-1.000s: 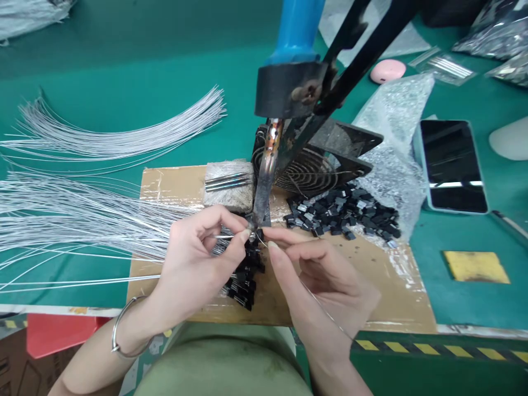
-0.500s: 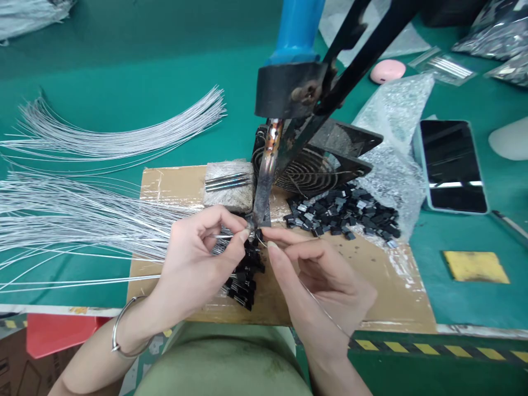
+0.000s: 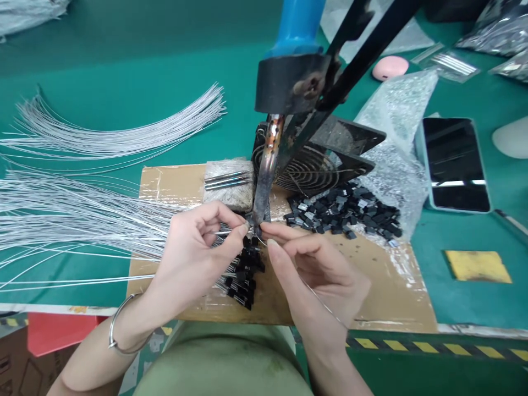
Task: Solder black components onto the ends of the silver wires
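Observation:
Under the dark tip of a soldering iron (image 3: 264, 190) with a blue handle, my two hands meet. My left hand (image 3: 202, 253) pinches a thin white wire near its end. Thumb and forefinger of my right hand (image 3: 317, 275) close on a thin solder-like wire (image 3: 317, 300) that runs back across the palm. A small black piece sits at the iron tip between the fingertips; its details are too small to tell. Just below lie several black connectors (image 3: 245, 275) on wire ends. Long white wires (image 3: 82, 214) spread to the left.
Cardboard (image 3: 388, 297) covers the table's front. Behind the hands are a wrapped block (image 3: 229, 195) with metal rods, a fan (image 3: 313, 168) and a pile of loose black connectors (image 3: 346, 212). Rightward lie a phone (image 3: 456, 165) and a yellow sponge (image 3: 478, 266). Another wire bundle (image 3: 136, 137) lies back left.
Both hands have shifted very slightly, with the fingertips still pinched near the iron tip. The view has moved a little.

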Demonstrator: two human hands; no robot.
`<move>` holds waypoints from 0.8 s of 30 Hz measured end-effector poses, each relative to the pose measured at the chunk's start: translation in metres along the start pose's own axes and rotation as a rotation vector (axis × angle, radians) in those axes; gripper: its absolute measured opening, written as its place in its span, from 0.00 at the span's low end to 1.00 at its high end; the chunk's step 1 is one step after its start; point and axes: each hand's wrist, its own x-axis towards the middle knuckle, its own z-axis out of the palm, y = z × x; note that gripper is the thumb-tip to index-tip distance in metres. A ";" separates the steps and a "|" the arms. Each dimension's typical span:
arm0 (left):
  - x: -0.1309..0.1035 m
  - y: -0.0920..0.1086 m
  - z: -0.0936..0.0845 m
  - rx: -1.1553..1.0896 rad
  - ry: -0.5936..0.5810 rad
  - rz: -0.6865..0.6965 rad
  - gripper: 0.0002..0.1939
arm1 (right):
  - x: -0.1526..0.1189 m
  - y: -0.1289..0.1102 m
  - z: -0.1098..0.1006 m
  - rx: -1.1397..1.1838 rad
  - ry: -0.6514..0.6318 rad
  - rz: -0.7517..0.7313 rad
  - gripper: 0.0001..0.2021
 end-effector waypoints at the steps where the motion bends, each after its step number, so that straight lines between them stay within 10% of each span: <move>1: 0.000 0.000 0.000 -0.003 0.001 -0.001 0.05 | 0.000 0.000 0.000 0.005 0.000 0.001 0.09; 15: -0.002 -0.004 -0.003 0.084 -0.004 0.098 0.05 | 0.002 0.000 -0.005 -0.032 0.019 0.019 0.08; 24: -0.020 -0.025 -0.022 0.404 0.178 0.466 0.05 | 0.030 0.015 -0.068 -0.309 0.603 -0.057 0.15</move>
